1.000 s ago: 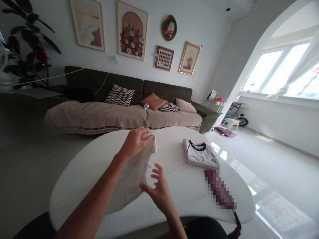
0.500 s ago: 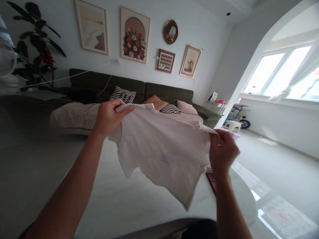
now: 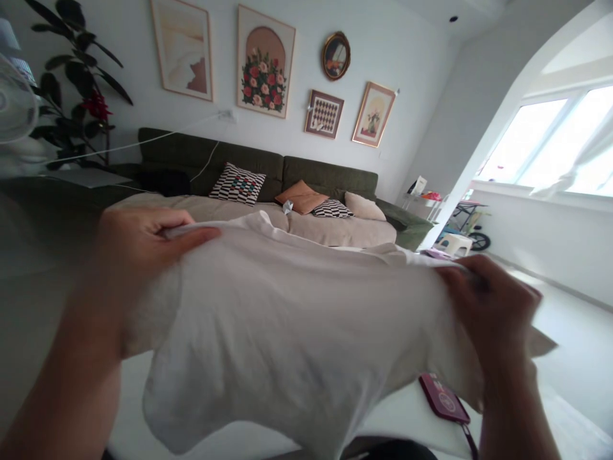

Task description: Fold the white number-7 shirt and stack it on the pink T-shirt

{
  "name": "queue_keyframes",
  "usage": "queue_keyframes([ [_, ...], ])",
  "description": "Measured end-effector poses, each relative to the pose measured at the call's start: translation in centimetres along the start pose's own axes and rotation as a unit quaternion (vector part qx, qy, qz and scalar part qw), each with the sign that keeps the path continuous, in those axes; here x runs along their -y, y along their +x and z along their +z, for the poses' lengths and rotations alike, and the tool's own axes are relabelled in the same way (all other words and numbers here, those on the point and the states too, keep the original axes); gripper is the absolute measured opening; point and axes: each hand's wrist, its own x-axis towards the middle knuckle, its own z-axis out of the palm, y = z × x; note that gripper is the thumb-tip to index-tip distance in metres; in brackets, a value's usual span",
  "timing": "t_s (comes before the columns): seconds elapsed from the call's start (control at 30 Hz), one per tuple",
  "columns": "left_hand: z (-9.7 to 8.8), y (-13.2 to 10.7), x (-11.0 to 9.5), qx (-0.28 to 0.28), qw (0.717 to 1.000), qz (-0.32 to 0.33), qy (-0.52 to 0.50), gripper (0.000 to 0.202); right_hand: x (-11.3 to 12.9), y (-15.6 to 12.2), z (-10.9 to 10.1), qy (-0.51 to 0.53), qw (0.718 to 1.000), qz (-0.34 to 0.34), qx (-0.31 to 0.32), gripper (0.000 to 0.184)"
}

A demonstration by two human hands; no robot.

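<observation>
A white T-shirt (image 3: 297, 326) is stretched wide in the air close to the camera, hiding most of the white table (image 3: 412, 415) beneath it. My left hand (image 3: 143, 246) pinches the shirt's upper left edge. My right hand (image 3: 488, 306) grips its upper right edge, and the hand is blurred. The shirt's lower part hangs down loosely between my arms. The folded shirt that lay on the table is hidden behind the cloth.
A dark red wallet-like case (image 3: 443, 402) with a strap lies on the table at the lower right. Behind stands a green sofa (image 3: 325, 176) with cushions and a beige cover, a plant (image 3: 71, 96) at the left, framed pictures on the wall, windows at the right.
My right hand took hold of the shirt. Both hands lifted it off the table, spread it wide, and brought it closer to the camera.
</observation>
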Motion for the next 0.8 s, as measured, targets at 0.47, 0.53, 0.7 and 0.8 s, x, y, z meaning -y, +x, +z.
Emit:
queue_keyframes([
  [0.47, 21.5, -7.1, 9.8, 0.255, 0.951, -0.081, 0.154, 0.051, 2.3, -10.3, 20.3, -0.005, 0.924, -0.009, 0.383, 0.043],
  [0.53, 21.8, -12.5, 9.9, 0.315, 0.935, -0.082, 0.140, 0.046, 3.2, -15.1, 18.7, 0.013, 0.900, -0.014, 0.435, 0.043],
  [0.7, 21.1, -22.2, 9.6, 0.419, 0.895, -0.097, 0.120, 0.057, 4.0, -24.3, 15.1, 0.020, 0.827, 0.029, 0.562, 0.056],
  [0.8, 19.9, -23.4, 8.7, 0.436, 0.886, -0.096, 0.121, 0.061, 3.0, -25.9, 14.1, 0.010, 0.803, 0.030, 0.594, 0.061],
])
